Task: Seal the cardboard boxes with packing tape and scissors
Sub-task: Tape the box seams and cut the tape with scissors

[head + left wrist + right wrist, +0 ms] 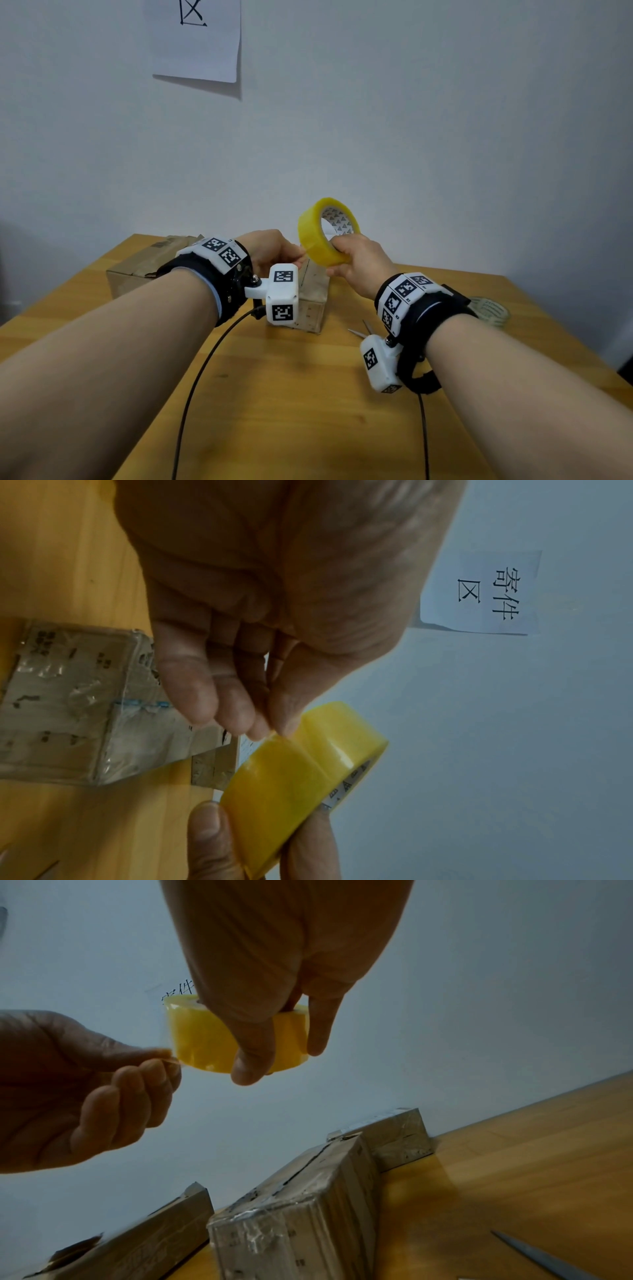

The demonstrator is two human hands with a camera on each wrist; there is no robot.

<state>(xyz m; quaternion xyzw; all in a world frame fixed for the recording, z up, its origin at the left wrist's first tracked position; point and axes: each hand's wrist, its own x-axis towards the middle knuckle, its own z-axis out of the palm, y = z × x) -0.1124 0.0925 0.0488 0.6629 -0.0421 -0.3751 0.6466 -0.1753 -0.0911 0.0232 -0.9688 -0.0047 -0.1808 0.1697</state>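
Observation:
My right hand (346, 255) grips a yellow roll of packing tape (322, 236) in the air above the table, thumb on its outer face (253, 1064) and fingers through the core. My left hand (298, 257) pinches the loose end of the tape (274, 735) at the roll's left side, thumb against fingertips (161, 1056). Below them a small cardboard box (313, 301) wrapped in clear tape stands on the table, its top seam (308, 1164) showing a dark slit. Scissors (363, 330) lie open on the table beside my right wrist, blade tips (534, 1256) visible.
A larger cardboard box (144, 270) lies at the back left, and another box (394, 1134) stands behind the small one against the wall. A clear tape roll (493, 311) sits at the right. The wooden table (291, 411) meets a white wall with a paper sign (195, 41).

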